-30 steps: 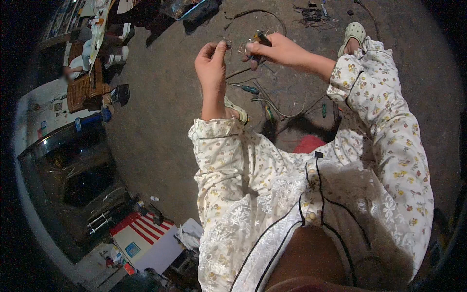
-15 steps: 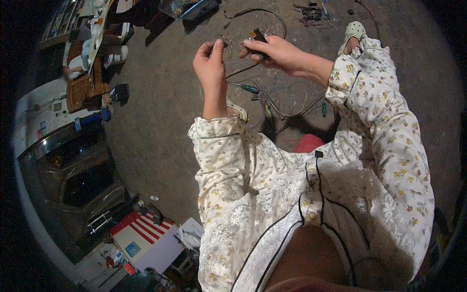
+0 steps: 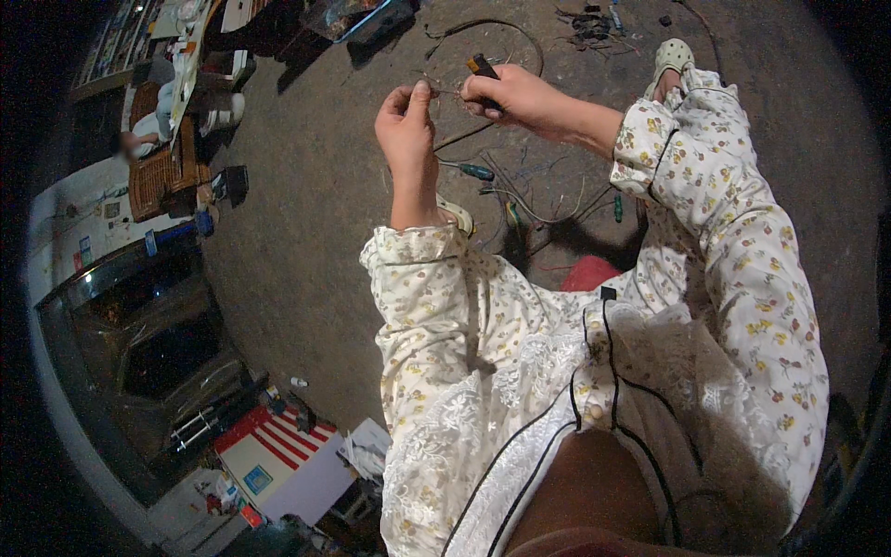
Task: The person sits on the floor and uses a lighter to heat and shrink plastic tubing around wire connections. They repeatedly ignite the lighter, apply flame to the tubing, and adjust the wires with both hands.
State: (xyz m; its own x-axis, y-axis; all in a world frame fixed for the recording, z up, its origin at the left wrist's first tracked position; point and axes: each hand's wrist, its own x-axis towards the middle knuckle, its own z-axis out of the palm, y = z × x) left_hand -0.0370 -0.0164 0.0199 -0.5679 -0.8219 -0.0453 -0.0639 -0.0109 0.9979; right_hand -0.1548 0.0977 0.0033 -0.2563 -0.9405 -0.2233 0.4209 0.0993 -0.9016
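Note:
My left hand (image 3: 408,125) pinches one end of a thin wire (image 3: 447,92) between thumb and fingertips. My right hand (image 3: 515,97) is wrapped round a tool with a black and orange handle (image 3: 480,66), probably a utility knife; its working end is hidden by my fingers. The wire spans the short gap to my right thumb. Both hands are raised over the floor. Beneath them lie a green-handled screwdriver (image 3: 477,172), a thick dark cable (image 3: 534,46) curving round, and several loose wires (image 3: 557,219).
Another green-handled tool (image 3: 618,208) lies on the floor to the right. A bundle of dark wires (image 3: 594,26) is farther off. At the far edge stands a dark bin (image 3: 376,28). A person (image 3: 153,125) sits at the left. A striped box (image 3: 288,459) stands at lower left.
My right hand has moved slightly left, closer to my left hand, and the tool's handle has tilted more upright. My left hand has shifted slightly right. The wire between them shows more clearly.

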